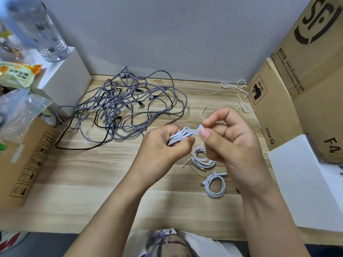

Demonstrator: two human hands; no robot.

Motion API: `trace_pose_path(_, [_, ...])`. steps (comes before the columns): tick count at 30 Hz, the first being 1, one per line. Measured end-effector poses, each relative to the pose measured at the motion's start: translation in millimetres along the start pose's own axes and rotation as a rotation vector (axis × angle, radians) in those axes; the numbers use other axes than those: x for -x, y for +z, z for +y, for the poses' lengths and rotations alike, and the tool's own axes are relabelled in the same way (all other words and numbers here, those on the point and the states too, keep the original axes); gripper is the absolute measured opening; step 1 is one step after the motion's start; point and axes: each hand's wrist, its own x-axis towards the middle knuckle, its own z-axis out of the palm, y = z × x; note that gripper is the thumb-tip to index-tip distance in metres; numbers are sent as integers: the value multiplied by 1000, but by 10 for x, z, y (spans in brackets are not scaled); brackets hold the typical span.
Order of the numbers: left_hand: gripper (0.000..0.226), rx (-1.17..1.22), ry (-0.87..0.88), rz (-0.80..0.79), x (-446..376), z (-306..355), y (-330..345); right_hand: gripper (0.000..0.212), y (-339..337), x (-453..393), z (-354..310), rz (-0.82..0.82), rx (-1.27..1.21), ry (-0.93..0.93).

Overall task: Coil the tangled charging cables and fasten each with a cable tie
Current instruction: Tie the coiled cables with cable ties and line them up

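Tangled cables [128, 106] back left on table [92, 173], two tied coils [203, 158] front right, loose ties [239, 97] behind them

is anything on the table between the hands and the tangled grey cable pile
Nothing visible. Bare table lies between the left hand and the grey cable pile. Both hands are busy, though: the left grips a white cable bundle and the right hand pinches its cable tie.

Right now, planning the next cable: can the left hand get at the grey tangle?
Probably not yet: the left hand grips the white coil while the right hand pinches its cable tie. The grey tangle lies open on the table, unobstructed.
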Motion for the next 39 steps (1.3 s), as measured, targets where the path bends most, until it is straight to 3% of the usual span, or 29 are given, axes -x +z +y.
trace_pose_path(5, [32,89,4,-118,22,68,16,31,-31,-24,-3,-98,110,5])
trace_pose_path(9, [28,190,-14,-188,36,106,4,24,-19,-3,-10,-101,111,-7])
trace_pose_path(17, [30,145,-13,-213,42,121,-2,24,-52,-1,-1,-136,110,7])
trace_pose_path(20, [26,-14,0,-172,41,88,8,17,-69,-17,11,-192,198,30])
trace_pose_path(24, [20,-498,27,-55,6,8,68,8,-138,-43,83,-215,494,88])
trace_pose_path(26, [24,-614,18,-61,-2,-16,81,11,-166,-38,153,-190,610,99])
trace_pose_path(32, [21,-734,-21,-137,-34,-122,53,13,-151,-10,380,-19,1188,-284])
trace_pose_path(35, [29,-726,-14,-173,-40,-173,46,15,-122,-4,439,-8,1286,-450])
trace_pose_path(39, [53,-664,-48,-283,-53,-193,14,9,-143,-12,455,-5,1220,-561])
